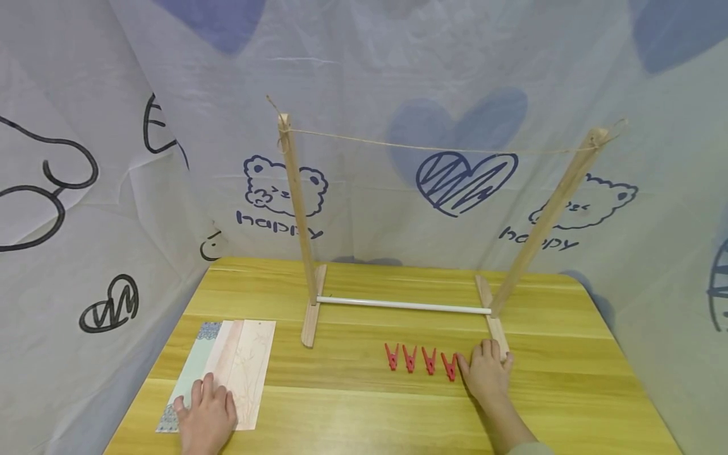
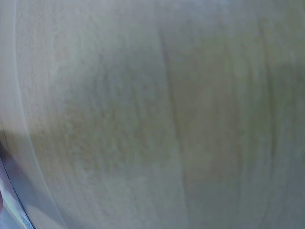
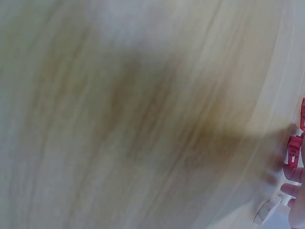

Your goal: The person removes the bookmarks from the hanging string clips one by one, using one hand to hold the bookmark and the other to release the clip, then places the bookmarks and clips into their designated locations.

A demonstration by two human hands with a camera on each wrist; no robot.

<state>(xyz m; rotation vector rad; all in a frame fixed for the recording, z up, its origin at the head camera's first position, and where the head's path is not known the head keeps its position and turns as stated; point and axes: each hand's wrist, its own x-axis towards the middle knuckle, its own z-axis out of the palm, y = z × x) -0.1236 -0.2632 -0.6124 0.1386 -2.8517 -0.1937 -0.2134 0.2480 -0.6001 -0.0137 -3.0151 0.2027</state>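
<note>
In the head view my left hand (image 1: 206,414) rests, fingers spread, on overlapping paper sheets at the table's left. One is a mint sheet (image 1: 196,366) with blue lace-like bands, another is pinkish (image 1: 218,363), and a cream sheet (image 1: 256,373) bears a faint plant drawing. My right hand (image 1: 488,373) lies on the table, thumb side close to the rightmost red clothespin (image 1: 450,370); whether they touch is unclear. Several such clothespins (image 1: 429,363) form a row. Both wrist views show mostly blurred tabletop; the right one catches fingers (image 3: 291,188) near a clothespin (image 3: 294,152).
Behind the clothespins stands a wooden frame with a left post (image 1: 299,215), a right post (image 1: 546,227) and a white crossbar (image 1: 404,306). A thin string (image 1: 392,145) joins the post tops. The frame's right foot (image 1: 497,335) reaches my right fingertips. Printed cloth (image 1: 364,76) hangs around the table (image 1: 341,411).
</note>
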